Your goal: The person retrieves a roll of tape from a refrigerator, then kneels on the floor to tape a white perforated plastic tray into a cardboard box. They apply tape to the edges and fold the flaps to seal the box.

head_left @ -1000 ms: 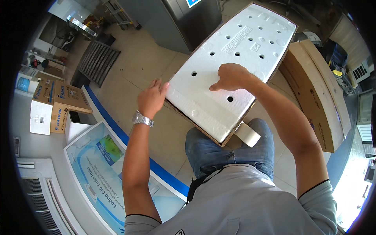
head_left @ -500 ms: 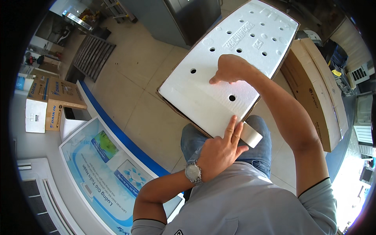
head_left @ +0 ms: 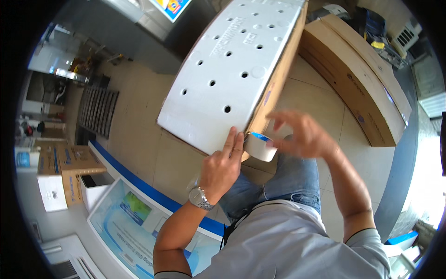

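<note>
A white foam block (head_left: 200, 109) with several round holes and raised lettering sits inside an open brown cardboard carton (head_left: 281, 76). Two outstretched fingers of my left hand (head_left: 222, 168), which wears a metal wristwatch, press on the foam's near right corner. Beside those fingertips, against the carton's edge, is a roll of pale tape (head_left: 260, 149) with blue showing at its core. My right hand (head_left: 304, 137) is just right of the roll, blurred, with its fingers apart. Whether its fingertips touch the tape cannot be made out.
A long closed cardboard box (head_left: 353, 83) lies to the right. On the left stand a display counter (head_left: 144, 232) with a blue edge, stacked cartons (head_left: 76, 174) and a slatted rack (head_left: 97, 109). A grey cabinet (head_left: 134, 35) rises behind the foam.
My right hand has left the foam's top and come down beside the tape roll. My view has shifted; the carton's right side now shows. My left fingers remain at the foam's near corner.
</note>
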The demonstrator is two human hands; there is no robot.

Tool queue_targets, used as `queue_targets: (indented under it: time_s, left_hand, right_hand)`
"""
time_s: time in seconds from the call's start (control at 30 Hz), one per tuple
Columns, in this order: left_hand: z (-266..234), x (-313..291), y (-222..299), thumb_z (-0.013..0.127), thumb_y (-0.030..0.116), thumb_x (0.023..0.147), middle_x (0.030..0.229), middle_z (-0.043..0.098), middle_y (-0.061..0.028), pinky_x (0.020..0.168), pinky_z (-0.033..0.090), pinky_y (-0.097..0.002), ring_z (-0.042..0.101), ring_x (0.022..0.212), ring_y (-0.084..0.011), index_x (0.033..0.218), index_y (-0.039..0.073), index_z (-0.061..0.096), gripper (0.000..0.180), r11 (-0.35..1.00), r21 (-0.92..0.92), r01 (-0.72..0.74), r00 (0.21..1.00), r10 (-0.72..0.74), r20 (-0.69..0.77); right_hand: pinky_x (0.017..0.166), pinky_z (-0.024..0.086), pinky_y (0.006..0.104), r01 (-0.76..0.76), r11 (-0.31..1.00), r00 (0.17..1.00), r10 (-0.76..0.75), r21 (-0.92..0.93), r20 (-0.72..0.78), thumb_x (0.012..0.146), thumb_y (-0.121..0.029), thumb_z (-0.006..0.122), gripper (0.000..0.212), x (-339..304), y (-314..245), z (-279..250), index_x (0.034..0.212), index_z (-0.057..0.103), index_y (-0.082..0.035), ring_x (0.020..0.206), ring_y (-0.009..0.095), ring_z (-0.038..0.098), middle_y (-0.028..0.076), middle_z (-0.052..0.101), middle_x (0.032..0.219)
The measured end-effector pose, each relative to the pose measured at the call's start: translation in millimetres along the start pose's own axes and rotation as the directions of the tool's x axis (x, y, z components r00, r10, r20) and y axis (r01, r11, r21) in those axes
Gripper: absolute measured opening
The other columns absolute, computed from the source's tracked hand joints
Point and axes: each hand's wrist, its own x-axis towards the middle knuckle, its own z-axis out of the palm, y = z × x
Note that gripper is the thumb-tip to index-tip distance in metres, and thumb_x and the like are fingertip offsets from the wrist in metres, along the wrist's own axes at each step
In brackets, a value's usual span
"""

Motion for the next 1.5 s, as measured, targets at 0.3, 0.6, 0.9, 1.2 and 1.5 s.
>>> queue_targets:
  time_s: [0.3, 0.6, 0.9, 1.2, 1.5]
  left_hand:
    - [-11, 19, -14, 0.072, 0.006, 0.083, 0.149, 0.056, -0.026, 0.056, 0.059, -0.0338, 0.069, 0.06, -0.0225, 0.146, 0.019, 0.062, 0.065, 0.994, -0.041, -0.104, 0.989, 0.107, 0.106]
    - [-1, 34, -13, 0.076, 0.006, 0.088, 0.141, 0.06, -0.0313, 0.052, 0.055, -0.0286, 0.066, 0.057, -0.0191, 0.136, 0.014, 0.071, 0.049, 0.996, -0.04, -0.081, 0.992, 0.085, 0.093]
    - [16, 142, -22, 0.069, 0.003, 0.093, 0.143, 0.052, -0.0405, 0.063, 0.061, -0.0377, 0.077, 0.084, -0.0407, 0.137, 0.004, 0.067, 0.044, 0.999, 0.006, -0.05, 0.995, 0.049, 0.091]
    - [8, 196, -29, 0.067, 0.005, 0.095, 0.152, 0.042, -0.039, 0.083, 0.059, -0.0442, 0.07, 0.106, -0.0453, 0.14, 0.003, 0.063, 0.045, 0.999, 0.04, -0.023, 0.938, 0.008, 0.345]
    - [-21, 180, -36, 0.067, 0.02, 0.098, 0.154, 0.036, -0.0382, 0.104, 0.053, -0.0513, 0.054, 0.131, -0.051, 0.156, -0.005, 0.03, 0.073, 0.837, 0.275, 0.473, 0.691, -0.546, 0.475]
  right_hand:
    - [0.076, 0.057, 0.0446, 0.274, 0.908, 0.946, -0.195, 0.316, -0.26, 0.081, -0.038, 0.089, 0.072, -16, 54, 86, 0.134, 0.06, 0.0, 0.09, 0.041, 0.07, 0.023, 0.07, 0.099]
    - [0.06, 0.054, 0.0471, 0.107, 0.974, 0.986, -0.079, 0.2, -0.146, 0.081, -0.043, 0.085, 0.066, -21, 101, 77, 0.128, 0.064, -0.003, 0.061, 0.036, 0.065, 0.013, 0.069, 0.071]
    - [0.064, 0.054, 0.048, 0.063, 0.937, 0.969, 0.025, 0.343, -0.247, 0.082, -0.033, 0.084, 0.059, 74, 175, 30, 0.13, 0.066, -0.004, 0.075, 0.042, 0.071, 0.024, 0.073, 0.085]
    - [0.057, 0.054, 0.0394, 0.238, 0.875, 0.945, -0.11, 0.422, -0.307, 0.085, -0.031, 0.085, 0.046, 89, 230, 5, 0.122, 0.073, -0.007, 0.063, 0.03, 0.068, 0.016, 0.074, 0.087]
    - [0.066, 0.05, 0.0332, -0.045, 0.975, 0.907, 0.131, 0.217, -0.4, 0.081, -0.046, 0.081, 0.03, 38, 221, -13, 0.09, 0.08, -0.017, 0.062, 0.011, 0.053, -0.007, 0.051, 0.069]
